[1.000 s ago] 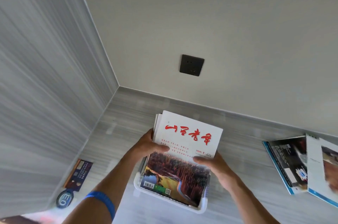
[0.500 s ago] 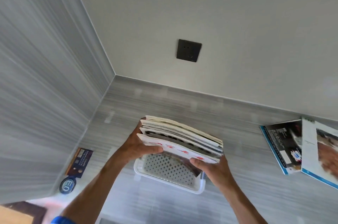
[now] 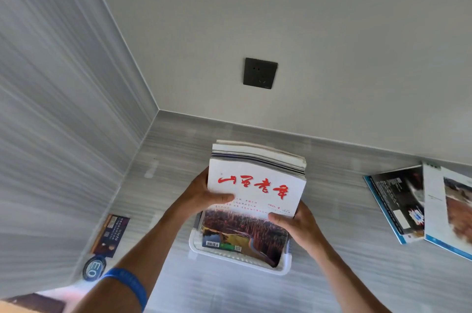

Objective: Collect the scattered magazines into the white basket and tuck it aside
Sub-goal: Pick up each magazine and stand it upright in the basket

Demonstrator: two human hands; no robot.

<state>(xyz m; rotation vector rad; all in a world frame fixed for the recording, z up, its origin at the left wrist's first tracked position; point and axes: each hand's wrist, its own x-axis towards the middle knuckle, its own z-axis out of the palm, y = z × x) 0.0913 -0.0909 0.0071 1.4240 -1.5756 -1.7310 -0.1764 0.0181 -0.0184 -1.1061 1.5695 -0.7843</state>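
Observation:
A stack of magazines (image 3: 258, 185), topped by a white cover with red characters and a forest photo, stands tilted with its lower end inside the white basket (image 3: 237, 260) on the grey floor. My left hand (image 3: 204, 194) grips the stack's left edge. My right hand (image 3: 293, 223) holds its right edge lower down. Two more magazines lie on the floor at the right: a blue-edged dark one (image 3: 398, 203) and a white one (image 3: 449, 208) partly over it.
A grey wall with a black socket (image 3: 260, 73) stands behind the basket, and a striped wall closes the left side. A dark booklet (image 3: 110, 234) and a round blue tag (image 3: 94, 267) lie by the left wall. A blue band circles my left forearm.
Half a second ago the stack was tipped flat above the basket, showing its page edges and the basket's perforated bottom. Now it is tilted up again with its lower end in the basket.

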